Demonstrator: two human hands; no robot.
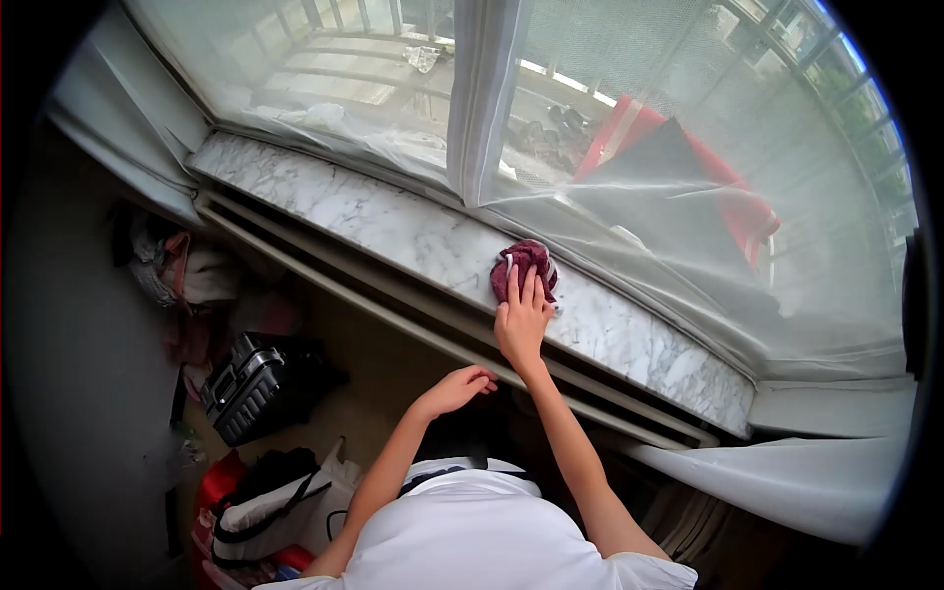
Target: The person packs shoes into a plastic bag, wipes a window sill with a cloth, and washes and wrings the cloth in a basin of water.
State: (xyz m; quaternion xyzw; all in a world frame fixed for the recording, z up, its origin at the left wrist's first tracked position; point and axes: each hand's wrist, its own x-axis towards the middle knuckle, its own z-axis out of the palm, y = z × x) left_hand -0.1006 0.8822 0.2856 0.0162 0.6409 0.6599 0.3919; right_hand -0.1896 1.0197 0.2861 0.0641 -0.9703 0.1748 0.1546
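A crumpled dark red cloth [513, 264] lies on the grey-veined white marble sill [393, 218], near its middle. On top of the cloth press the fingers of my right hand [526, 317], reaching over the sill's front edge. My left hand [455, 390] is lower and to the left, beside the pale rail below the sill, with its fingers curled loosely together; whether anything is between them is too small to tell.
Behind the sill is a window with a sheer curtain [485, 108]; a red and grey object [669, 167] shows through it. A white curtain [767, 477] hangs lower right. On the floor at left are a black case [258, 385] and bags [270, 511].
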